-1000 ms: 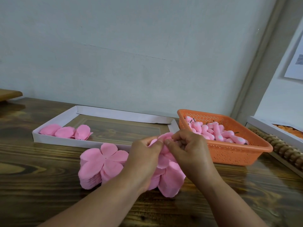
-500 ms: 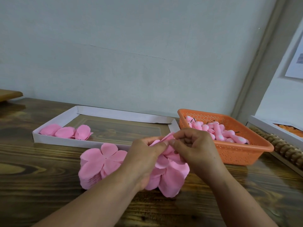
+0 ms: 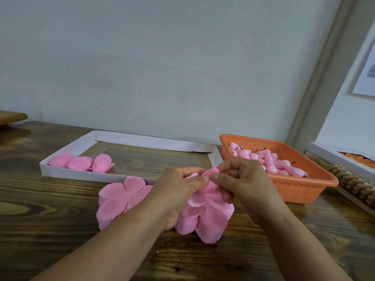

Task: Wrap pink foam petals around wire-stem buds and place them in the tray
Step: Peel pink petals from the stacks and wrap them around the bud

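My left hand (image 3: 178, 191) and my right hand (image 3: 243, 181) meet above the table and pinch a pink foam petal piece (image 3: 209, 180) between their fingertips. Any bud inside it is hidden by my fingers. Under the hands lies a stack of pink flower-shaped petals (image 3: 205, 220), and a second stack (image 3: 119, 199) lies to its left. The white cardboard tray (image 3: 67, 173) behind holds three wrapped pink pieces (image 3: 81, 163) at its left end. An orange plastic basket (image 3: 300, 189) at the right holds several pink wire-stem buds (image 3: 274, 163).
A wooden table (image 3: 50, 230) carries everything, with a grey wall close behind. At the far right stand a white box with orange contents (image 3: 349, 159) and a ridged wooden piece (image 3: 353, 183). A wooden board edge (image 3: 10, 116) shows at the far left.
Both hands have kept working the same petal piece at the fingertips. My right hand has shifted slightly right, and the petal's folded tip now shows between the thumbs.
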A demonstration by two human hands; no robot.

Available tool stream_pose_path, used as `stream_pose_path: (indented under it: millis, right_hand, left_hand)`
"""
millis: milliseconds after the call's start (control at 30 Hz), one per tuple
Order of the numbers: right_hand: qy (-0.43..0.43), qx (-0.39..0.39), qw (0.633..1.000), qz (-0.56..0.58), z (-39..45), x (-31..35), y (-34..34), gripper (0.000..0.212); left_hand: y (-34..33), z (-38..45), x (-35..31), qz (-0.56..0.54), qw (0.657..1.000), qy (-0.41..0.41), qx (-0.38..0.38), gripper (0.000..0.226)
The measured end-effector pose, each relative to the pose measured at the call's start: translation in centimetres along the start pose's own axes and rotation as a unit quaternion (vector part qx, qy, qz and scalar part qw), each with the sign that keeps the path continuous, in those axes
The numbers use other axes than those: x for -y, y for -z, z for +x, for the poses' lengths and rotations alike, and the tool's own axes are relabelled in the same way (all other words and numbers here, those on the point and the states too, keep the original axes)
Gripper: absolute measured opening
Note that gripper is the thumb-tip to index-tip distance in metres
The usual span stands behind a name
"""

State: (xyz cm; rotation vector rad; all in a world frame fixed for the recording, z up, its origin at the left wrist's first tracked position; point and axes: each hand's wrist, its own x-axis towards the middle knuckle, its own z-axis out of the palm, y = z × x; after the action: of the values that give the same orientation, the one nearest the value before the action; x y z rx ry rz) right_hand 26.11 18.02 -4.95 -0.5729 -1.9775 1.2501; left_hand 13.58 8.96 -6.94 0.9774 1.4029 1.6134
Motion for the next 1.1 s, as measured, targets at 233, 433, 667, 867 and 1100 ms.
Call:
stream_pose_path:
  millis: [233, 433, 667, 867, 1100]
  right_hand:
    - [-0.005, -0.071, 0.997, 0.017, 0.1, -0.1, -1.1, 0.014]
    - [-0.014, -0.067, 0.997, 0.046, -0.1, -0.2, -1.5, 0.016]
    - [-0.025, 0.036, 0.998, 0.046, -0.3, 0.3, -0.6, 0.025]
    - [0.047, 0.002, 0.996, -0.081, -0.2, 0.6, -0.4, 0.017]
    - [0.074, 0.046, 0.989, -0.119, -0.2, 0.7, 0.6, 0.017]
  left_hand:
    - [-0.3, -0.2, 0.5, 0.030, 0.999, -0.035, -0.021, 0.020]
    - [-0.5, -0.4, 0.2, 0.019, 0.998, -0.044, -0.038, 0.011]
    - [-0.1, -0.1, -0.1, 0.029, 0.996, -0.017, -0.080, 0.010]
    - [0.1, -0.1, -0.5, 0.016, 0.999, 0.015, -0.048, 0.004]
    - [0.7, -0.3, -1.0, 0.042, 0.998, 0.039, 0.012, 0.019]
